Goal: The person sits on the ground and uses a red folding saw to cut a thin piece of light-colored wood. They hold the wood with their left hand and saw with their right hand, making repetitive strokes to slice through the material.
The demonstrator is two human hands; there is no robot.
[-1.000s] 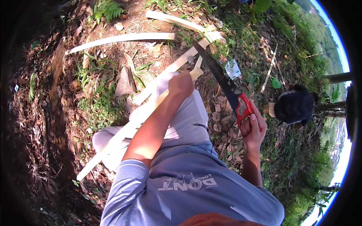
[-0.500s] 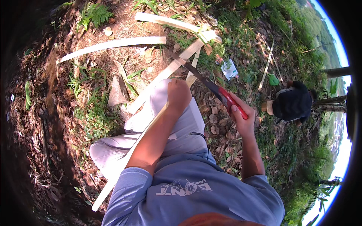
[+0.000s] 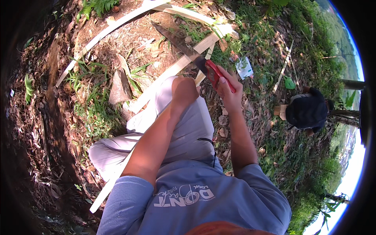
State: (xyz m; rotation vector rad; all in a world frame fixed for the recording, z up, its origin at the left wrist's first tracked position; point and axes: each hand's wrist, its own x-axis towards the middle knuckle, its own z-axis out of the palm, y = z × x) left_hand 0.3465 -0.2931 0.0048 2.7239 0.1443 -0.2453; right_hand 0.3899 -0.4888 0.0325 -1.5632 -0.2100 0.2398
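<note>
My right hand point(image 3: 230, 91) is closed round the red handle of a hand saw point(image 3: 212, 73). The dark blade lies across a pale wooden board point(image 3: 172, 70), its tip pointing to the far left. My left hand point(image 3: 185, 93) is a fist near my raised knee, gripping a long pale wooden slat point(image 3: 109, 187). This slat runs back beneath my left forearm toward the lower left; its other end shows just past the fist, close to the saw handle. My fingers hide the gripped part. Whether the teeth touch the board I cannot tell.
Another long slat point(image 3: 105, 33) lies at the far left, its end over a further slat point(image 3: 188, 13). A flat stone point(image 3: 120, 88) sits left of the board. Right are a white packet point(image 3: 244, 68), thin sticks point(image 3: 284, 64) and a crouching person point(image 3: 307, 110) in dark clothing.
My right hand has pushed the saw forward and left, so more blade shows beyond the board. The far-left slat has swung, its right end now farther away. My left hand keeps its grip.
</note>
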